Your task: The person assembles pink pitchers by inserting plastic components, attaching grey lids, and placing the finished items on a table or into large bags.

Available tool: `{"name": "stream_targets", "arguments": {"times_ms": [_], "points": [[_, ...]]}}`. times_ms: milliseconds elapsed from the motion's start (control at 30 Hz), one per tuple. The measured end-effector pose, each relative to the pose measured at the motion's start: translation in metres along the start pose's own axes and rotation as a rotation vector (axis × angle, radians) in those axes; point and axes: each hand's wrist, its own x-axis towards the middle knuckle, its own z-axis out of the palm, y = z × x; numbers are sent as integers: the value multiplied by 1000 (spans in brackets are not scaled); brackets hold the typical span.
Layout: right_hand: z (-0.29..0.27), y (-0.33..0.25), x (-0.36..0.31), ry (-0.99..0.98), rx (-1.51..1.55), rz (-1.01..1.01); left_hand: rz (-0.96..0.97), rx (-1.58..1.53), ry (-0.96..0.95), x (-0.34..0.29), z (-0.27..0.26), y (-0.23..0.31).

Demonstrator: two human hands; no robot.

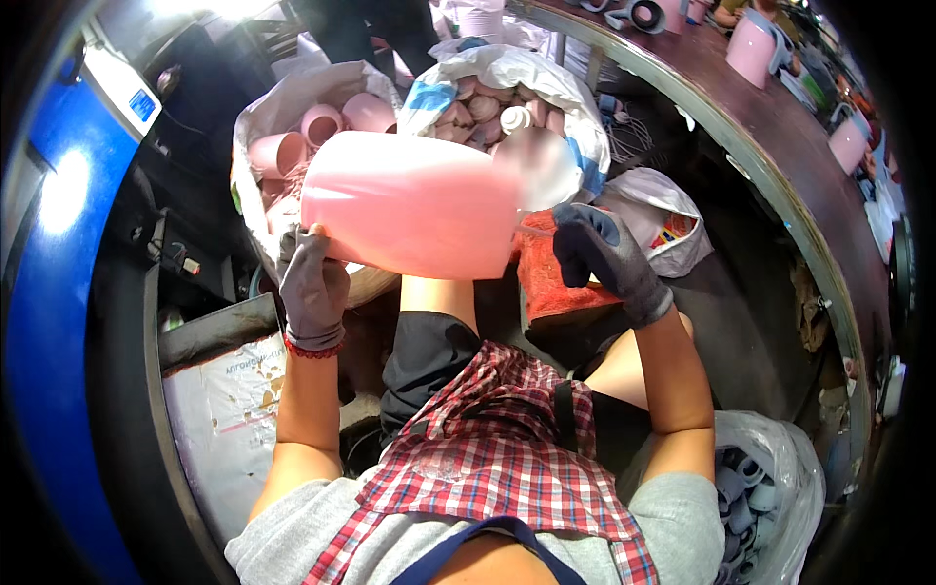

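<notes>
A large pink plastic jug body [414, 210] is held sideways above my knees, its right end blurred. My left hand [314, 288], in a grey glove, grips its lower left edge, the thumb showing on the pink wall. Close to the jug body's right end, my gloved right hand [606, 255] is closed in a fist. Something thin and pale sticks out of that fist toward the pink rim; whether it is a blade or a plastic strip I cannot make out. Behind the jug body stands a white sack [255, 146] with several pink jug bodies [278, 154].
Another sack [575, 102] holds pink and white round parts [483, 107]. A red block-like thing [554, 273] sits below my right hand. Grey-blue handle-like parts [746, 507] fill a clear bag [795, 458] at lower right. A long table [702, 58] carries pink jugs [751, 49]; blue machinery [58, 292] stands left.
</notes>
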Motion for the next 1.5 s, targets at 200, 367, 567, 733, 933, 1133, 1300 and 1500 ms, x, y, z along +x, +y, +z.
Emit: {"name": "stream_targets", "arguments": {"times_ms": [200,367,567,733,933,1133,1300,1500], "points": [[0,-22,-18,81,-233,-43,-666,-976,219,-38,35,12],[14,-26,-14,-79,-208,-45,-995,-1401,273,-35,34,29],[35,-31,-25,-153,-211,-79,-997,-1333,182,-36,26,39],[41,-38,-30,-130,-817,-426,-1366,-1641,55,-42,31,42],[52,-37,-39,-89,-1067,-535,-1615,-1774,-105,-61,37,59],[43,-40,-38,-280,-952,-128,-846,-827,-750,-78,15,55],[55,-14,-38,-354,-907,-123,-48,-764,-510,5,-17,85],[-77,-1,-20,268,-745,-493,-10,-634,-468,-18,-42,59]]}}
